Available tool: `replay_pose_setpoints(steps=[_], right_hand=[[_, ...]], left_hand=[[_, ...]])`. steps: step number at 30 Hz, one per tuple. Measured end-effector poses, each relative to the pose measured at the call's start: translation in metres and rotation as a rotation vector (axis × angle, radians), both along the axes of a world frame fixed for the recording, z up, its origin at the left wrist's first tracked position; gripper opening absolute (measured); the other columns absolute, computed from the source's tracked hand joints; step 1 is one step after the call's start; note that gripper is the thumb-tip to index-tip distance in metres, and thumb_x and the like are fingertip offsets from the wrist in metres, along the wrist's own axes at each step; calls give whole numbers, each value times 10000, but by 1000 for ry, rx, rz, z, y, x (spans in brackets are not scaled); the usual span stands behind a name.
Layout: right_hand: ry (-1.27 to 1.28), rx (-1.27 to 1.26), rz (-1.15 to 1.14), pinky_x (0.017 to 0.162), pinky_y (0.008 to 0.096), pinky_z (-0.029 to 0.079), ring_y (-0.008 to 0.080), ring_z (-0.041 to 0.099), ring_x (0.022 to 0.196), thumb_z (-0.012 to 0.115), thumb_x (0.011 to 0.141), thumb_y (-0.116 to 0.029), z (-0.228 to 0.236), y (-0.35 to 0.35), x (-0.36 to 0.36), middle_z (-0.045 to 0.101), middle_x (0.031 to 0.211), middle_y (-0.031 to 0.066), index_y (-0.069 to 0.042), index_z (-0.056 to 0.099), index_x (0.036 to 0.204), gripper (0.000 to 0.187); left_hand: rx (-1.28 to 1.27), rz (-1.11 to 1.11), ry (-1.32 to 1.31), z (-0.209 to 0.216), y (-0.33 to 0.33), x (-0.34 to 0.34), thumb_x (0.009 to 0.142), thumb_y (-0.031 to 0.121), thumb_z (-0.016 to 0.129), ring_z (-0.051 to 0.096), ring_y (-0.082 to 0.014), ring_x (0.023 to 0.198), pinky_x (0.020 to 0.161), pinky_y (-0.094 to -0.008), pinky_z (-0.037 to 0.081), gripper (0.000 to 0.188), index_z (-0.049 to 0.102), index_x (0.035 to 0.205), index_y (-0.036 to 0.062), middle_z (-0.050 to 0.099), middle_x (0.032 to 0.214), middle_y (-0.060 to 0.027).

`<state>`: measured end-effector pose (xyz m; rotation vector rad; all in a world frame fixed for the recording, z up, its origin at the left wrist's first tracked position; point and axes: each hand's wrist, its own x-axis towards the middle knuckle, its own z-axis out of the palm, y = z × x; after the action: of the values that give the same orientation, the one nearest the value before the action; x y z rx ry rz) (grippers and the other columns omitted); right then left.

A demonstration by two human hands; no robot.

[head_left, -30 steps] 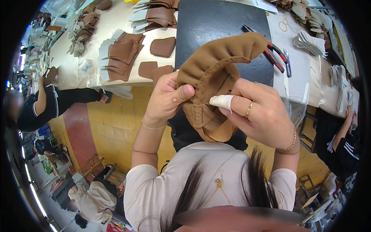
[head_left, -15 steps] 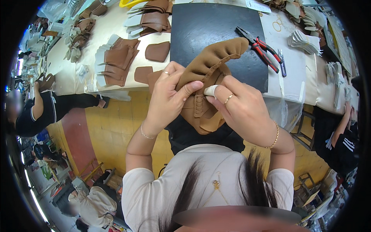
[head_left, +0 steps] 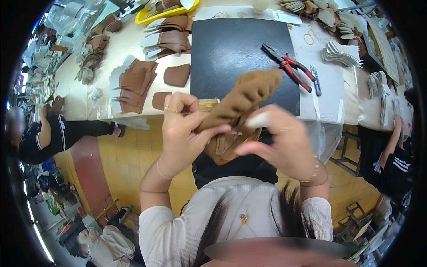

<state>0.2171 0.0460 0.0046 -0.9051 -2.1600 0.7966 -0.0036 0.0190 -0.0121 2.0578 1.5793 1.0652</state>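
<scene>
A brown leather shoe upper (head_left: 242,100) with a puckered, gathered edge rises in front of me, over my lap and the table's near edge. My left hand (head_left: 180,127) is closed on its left side, thumb pressed on the leather near the seam. A small pale strip, perhaps thread or a needle, shows beside that thumb tip. On the right side, my right hand (head_left: 284,142) is blurred by motion, its thumb and fingers apart, with nothing visible between them. White wrapping covers one of its fingertips. Whether those fingers touch the upper I cannot tell.
Beyond the upper lies a black mat (head_left: 240,53). Red-handled pliers (head_left: 291,66) and small snips (head_left: 316,80) rest at its right. Brown leather pieces (head_left: 135,84) are stacked at left, near a yellow tray (head_left: 167,13). Other people (head_left: 46,135) work at both sides.
My right hand has come away from the seam and its fingers have spread. The upper has tipped, showing more of its gathered side. The whole view has shifted slightly.
</scene>
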Motion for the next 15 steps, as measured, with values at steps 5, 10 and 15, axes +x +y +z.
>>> replay_pose_setpoints(steps=[5,10,15], right_hand=[[-186,309,-534,848,399,480,356,594,949,785,809,-238,-21,75,62,604,1072,189,16,565,1074,427],[-692,180,-450,880,464,477,368,589,1085,722,823,-414,-126,112,83,587,1254,167,-65,551,1213,551],[-722,296,-411,804,398,519,321,649,965,730,866,-183,-125,116,84,652,1098,150,-59,569,1194,386]], left_hand=[[-110,-317,-10,26,-19,-9,601,160,877,470,-249,869,763,-349,402,230,743,786,127,498,928,-55],[-41,-452,229,43,-37,-25,628,148,776,512,-271,928,809,-378,437,243,685,843,79,531,957,-81],[-258,-373,509,56,-69,-61,756,103,631,608,-273,904,753,-363,500,113,664,840,34,609,913,-117]])
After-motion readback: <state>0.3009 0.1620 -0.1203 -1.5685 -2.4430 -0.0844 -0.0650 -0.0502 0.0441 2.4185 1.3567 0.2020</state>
